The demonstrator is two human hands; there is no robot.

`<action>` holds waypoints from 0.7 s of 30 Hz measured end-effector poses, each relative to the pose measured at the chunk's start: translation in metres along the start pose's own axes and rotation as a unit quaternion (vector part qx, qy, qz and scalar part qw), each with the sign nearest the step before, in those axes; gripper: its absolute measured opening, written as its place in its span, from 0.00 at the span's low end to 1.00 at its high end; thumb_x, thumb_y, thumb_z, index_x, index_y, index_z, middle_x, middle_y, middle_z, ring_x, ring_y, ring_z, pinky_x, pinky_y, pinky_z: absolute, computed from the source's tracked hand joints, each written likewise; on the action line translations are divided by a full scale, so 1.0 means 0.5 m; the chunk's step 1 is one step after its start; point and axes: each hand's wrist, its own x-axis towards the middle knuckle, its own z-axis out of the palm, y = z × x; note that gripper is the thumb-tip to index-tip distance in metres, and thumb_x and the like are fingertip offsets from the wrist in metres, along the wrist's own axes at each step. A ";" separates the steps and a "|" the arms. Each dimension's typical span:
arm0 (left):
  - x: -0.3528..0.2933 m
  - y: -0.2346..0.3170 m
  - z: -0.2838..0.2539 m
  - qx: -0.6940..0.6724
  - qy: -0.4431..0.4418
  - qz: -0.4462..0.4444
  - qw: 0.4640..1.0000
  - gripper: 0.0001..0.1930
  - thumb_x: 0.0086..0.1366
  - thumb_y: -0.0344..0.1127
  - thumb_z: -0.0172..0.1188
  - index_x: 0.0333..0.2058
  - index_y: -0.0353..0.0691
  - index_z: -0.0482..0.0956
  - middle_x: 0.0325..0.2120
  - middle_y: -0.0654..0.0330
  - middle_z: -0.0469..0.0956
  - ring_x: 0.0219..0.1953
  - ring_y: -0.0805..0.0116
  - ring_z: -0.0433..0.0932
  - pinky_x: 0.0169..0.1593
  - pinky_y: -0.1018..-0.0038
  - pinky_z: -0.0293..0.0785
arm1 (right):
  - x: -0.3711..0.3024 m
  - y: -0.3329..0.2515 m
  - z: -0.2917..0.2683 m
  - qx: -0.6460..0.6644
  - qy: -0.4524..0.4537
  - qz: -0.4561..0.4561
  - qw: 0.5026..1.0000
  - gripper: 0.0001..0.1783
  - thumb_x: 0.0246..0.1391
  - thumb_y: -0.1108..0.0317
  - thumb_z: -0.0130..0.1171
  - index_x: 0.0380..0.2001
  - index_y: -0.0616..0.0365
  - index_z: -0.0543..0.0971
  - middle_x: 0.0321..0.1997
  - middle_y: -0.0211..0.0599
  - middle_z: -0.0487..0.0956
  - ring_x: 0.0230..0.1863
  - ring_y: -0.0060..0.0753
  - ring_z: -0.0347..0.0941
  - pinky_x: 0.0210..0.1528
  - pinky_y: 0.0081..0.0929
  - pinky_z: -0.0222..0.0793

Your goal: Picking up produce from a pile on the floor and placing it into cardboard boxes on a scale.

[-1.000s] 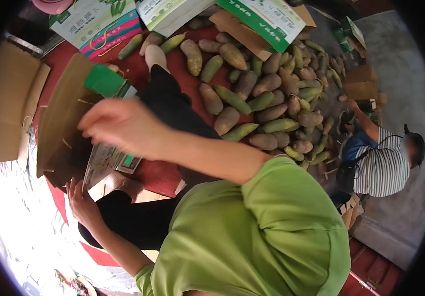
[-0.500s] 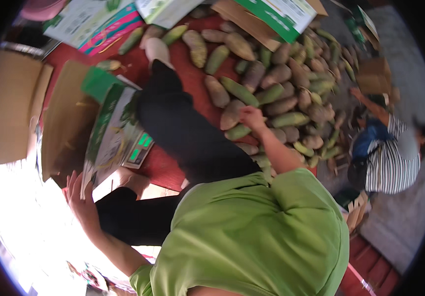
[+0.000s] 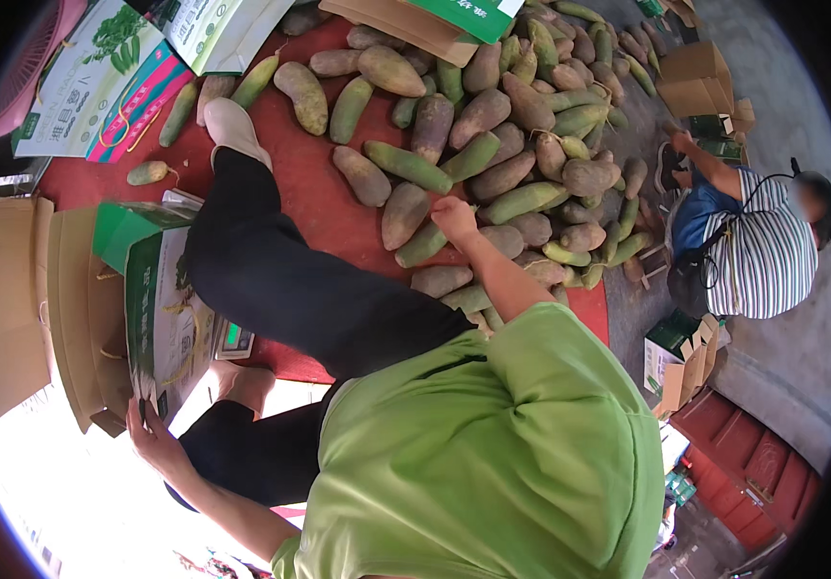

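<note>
At the lower left, my left hand (image 3: 153, 442) pinches the near edge of an open cardboard box (image 3: 150, 318) with green and white printed sides. The box stands on a scale (image 3: 235, 340) with a lit green display; its inside is mostly hidden. My right hand (image 3: 454, 220) is closed in a fist over the near edge of a heap of long green and purplish radishes (image 3: 504, 176). Just beside its fingers lies a green radish (image 3: 422, 245). What that fist holds, if anything, is hidden.
Printed cartons (image 3: 87, 82) stand at the far left, beside a pink basket (image 3: 39, 77). Another open carton (image 3: 415, 34) is behind the heap. My leg (image 3: 271, 261) stretches across the red mat (image 3: 285, 174). A person in a striped shirt (image 3: 761, 246) sits on the right near boxes.
The view has shifted, so the heap and box appear farther left. My left hand stays at the box edge and my right hand stays closed by the radishes.
</note>
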 end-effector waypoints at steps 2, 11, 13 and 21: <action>0.001 0.001 0.001 0.001 0.001 -0.014 1.000 0.14 0.65 0.30 0.54 0.46 0.29 0.75 0.43 0.46 0.77 0.46 0.51 0.76 0.49 0.66 0.71 | 0.019 -0.036 -0.026 -0.014 0.038 0.014 0.999 0.16 0.42 0.65 0.64 0.38 0.55 0.78 0.42 0.45 0.79 0.45 0.48 0.75 0.48 0.39 0.71; -0.019 0.034 -0.005 0.030 0.044 -0.017 0.998 0.10 0.61 0.25 0.56 0.41 0.32 0.78 0.42 0.49 0.78 0.46 0.52 0.76 0.52 0.63 0.68 | 0.071 -0.169 -0.027 -0.288 0.090 -0.080 0.950 0.27 0.40 0.56 0.68 0.46 0.47 0.74 0.51 0.35 0.72 0.54 0.44 0.67 0.50 0.45 0.68; -0.012 0.073 -0.017 0.020 0.041 -0.012 0.999 0.09 0.58 0.23 0.56 0.38 0.34 0.79 0.39 0.52 0.79 0.45 0.53 0.76 0.52 0.63 0.68 | 0.090 -0.188 -0.017 -0.316 0.054 -0.102 0.942 0.30 0.39 0.55 0.69 0.48 0.45 0.73 0.52 0.36 0.72 0.55 0.44 0.66 0.51 0.46 0.68; -0.004 0.110 -0.041 0.048 0.037 -0.011 0.998 0.11 0.51 0.23 0.57 0.35 0.38 0.80 0.35 0.55 0.79 0.42 0.56 0.76 0.51 0.64 0.69 | 0.129 -0.231 0.040 -0.430 -0.009 -0.041 0.902 0.39 0.38 0.57 0.71 0.56 0.44 0.67 0.57 0.34 0.67 0.61 0.41 0.62 0.54 0.51 0.66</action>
